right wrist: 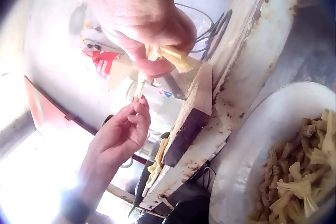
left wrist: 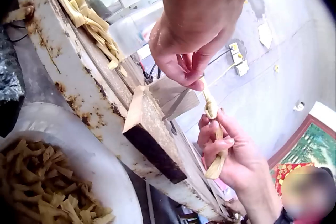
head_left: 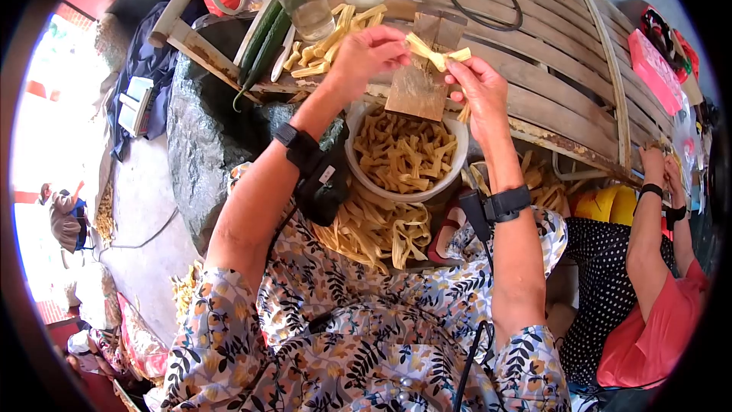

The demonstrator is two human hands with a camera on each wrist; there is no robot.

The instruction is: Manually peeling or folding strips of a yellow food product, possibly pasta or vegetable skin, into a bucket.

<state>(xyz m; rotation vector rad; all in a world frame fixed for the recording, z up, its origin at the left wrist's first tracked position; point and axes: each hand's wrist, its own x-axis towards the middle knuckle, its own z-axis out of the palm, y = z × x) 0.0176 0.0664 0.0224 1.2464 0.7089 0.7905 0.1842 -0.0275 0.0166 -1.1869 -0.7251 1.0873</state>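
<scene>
Floral dress (head_left: 358, 336) nearest lens. Beyond white bowl (head_left: 408, 196), left hand (head_left: 368, 52) and right hand (head_left: 482, 91) each pinch one end of knotted beancurd strip (head_left: 437, 55); long axis spans hand to hand, right hand nearer body.

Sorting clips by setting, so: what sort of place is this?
Probably an informal outdoor food-prep spot, maybe a market stall. A slatted wooden bench holds cucumbers and a jar, a white bowl is full of knotted yellow strips, and a second person works alongside.
</scene>
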